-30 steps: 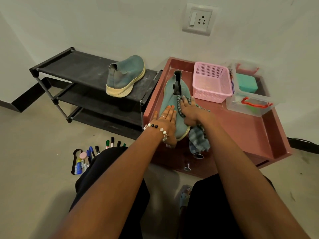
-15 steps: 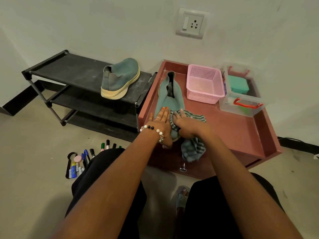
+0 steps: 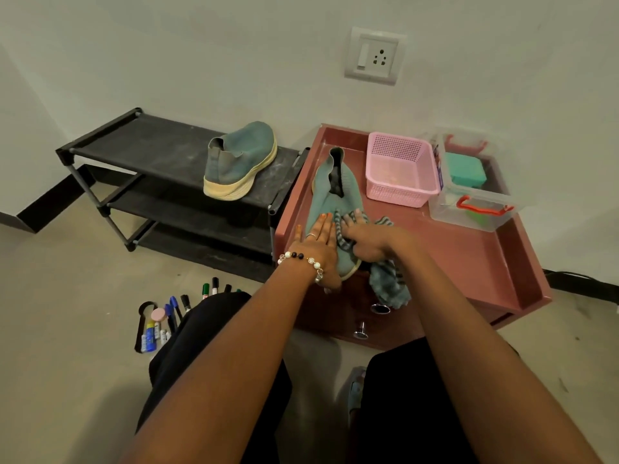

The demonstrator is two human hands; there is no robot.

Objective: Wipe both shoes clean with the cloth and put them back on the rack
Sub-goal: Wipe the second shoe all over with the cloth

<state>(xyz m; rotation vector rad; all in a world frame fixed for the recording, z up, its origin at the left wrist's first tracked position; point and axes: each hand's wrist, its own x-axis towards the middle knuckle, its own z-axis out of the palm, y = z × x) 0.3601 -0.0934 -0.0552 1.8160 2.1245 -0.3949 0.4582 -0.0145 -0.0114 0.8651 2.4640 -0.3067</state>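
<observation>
A teal knit shoe [image 3: 330,192] lies on the red low table [image 3: 469,262], toe toward me. My left hand [image 3: 318,249], fingers straight, presses flat on the shoe's toe and left side. My right hand [image 3: 371,239] holds a striped grey-green cloth [image 3: 388,283] against the shoe's right side; the cloth's tail hangs toward the table's front edge. The other teal shoe [image 3: 239,160], with a cream sole, stands on the top shelf of the black rack [image 3: 147,149] to the left.
A pink basket [image 3: 400,169] and a clear box with red handles [image 3: 472,195] stand at the back of the table. Markers and small items [image 3: 167,316] lie on the floor by my left knee. A wall socket [image 3: 375,55] is above.
My right hand with the cloth slid down the shoe toward its toe, then shifted back up a little. My left hand stayed pressed on the shoe. The camera tilted slightly.
</observation>
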